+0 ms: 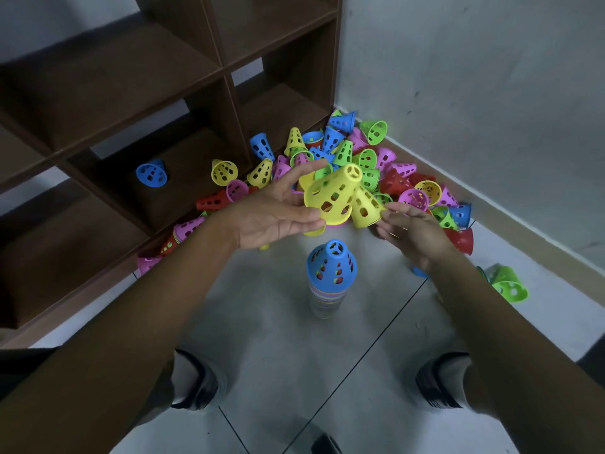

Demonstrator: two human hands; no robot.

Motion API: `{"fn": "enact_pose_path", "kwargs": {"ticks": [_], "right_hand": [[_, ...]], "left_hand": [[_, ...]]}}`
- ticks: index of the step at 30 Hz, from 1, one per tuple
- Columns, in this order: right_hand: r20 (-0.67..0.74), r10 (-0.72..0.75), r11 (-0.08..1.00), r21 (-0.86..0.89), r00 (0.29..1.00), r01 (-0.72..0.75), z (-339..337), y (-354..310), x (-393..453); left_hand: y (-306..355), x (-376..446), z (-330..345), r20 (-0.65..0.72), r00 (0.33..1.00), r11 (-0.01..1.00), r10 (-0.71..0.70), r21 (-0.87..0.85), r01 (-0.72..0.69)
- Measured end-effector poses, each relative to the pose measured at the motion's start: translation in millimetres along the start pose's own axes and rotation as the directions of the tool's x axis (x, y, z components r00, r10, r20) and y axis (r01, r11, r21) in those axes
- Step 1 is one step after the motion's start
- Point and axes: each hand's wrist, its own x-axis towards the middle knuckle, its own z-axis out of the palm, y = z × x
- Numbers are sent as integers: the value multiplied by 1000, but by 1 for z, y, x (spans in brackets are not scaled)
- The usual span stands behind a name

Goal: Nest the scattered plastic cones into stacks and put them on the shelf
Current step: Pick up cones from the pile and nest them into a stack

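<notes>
Setting: pale grey tiled floor (281, 355) in a room corner, with grey walls along the upper right of the frame.
Shelf: dark brown wooden shelf unit (226, 77) fills the upper left, divided into open cubbies.
Shelf contents: one blue cone (151, 174) lies on its side in a lower cubby at left of centre; a yellow cone on the shelf edge (224, 172) lies at the open front of the next cubby.
Pile: a heap of loose cones (360, 152), blue, yellow, green, pink and red, spreads across the floor from the shelf base to the wall corner, centre to right of frame.
Stack: an upright nested stack (330, 276) stands on the floor at centre, below the hands, with a blue cone on top and blurred coloured rims beneath.
Left hand: the left hand (278, 211) grips a large yellow cone (334, 194) at its wide rim, thumb above and fingers below, tip pointing up and right.
Right hand: the right hand (415, 231) pinches a second yellow cone (366, 208) at its wide rim with the fingertips; it touches the first cone.
Stray cone: a green cone (509, 285) lies alone on the floor at right.
Hard to see: the stack's lower cones are blurred and cannot be counted; shoes at the bottom are smeared.
</notes>
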Motion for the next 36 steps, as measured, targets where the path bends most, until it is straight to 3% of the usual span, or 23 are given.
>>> {"fn": "enact_pose_path", "kwargs": {"ticks": [5, 15, 18, 28, 30, 36], "right_hand": [[112, -40, 998, 50, 993, 35, 8, -18, -16], [474, -107, 988, 148, 874, 41, 20, -54, -35], [553, -89, 994, 106, 828, 37, 20, -59, -36], [723, 72, 989, -140, 687, 43, 29, -69, -44], [725, 115, 982, -187, 679, 34, 34, -68, -47], [658, 228, 914, -399, 717, 77, 37, -58, -48]], "left_hand": [[10, -12, 15, 2, 1000, 999, 6, -35, -6], [-3, -18, 7, 134, 988, 970, -76, 240, 42], [-11, -20, 10, 118, 986, 914, -122, 402, 65], [-24, -17, 4, 6, 997, 826, -83, 560, 65], [-24, -17, 2, -30, 994, 776, -103, 623, 100], [-32, -18, -6, -5, 995, 805, -99, 588, 83]]}}
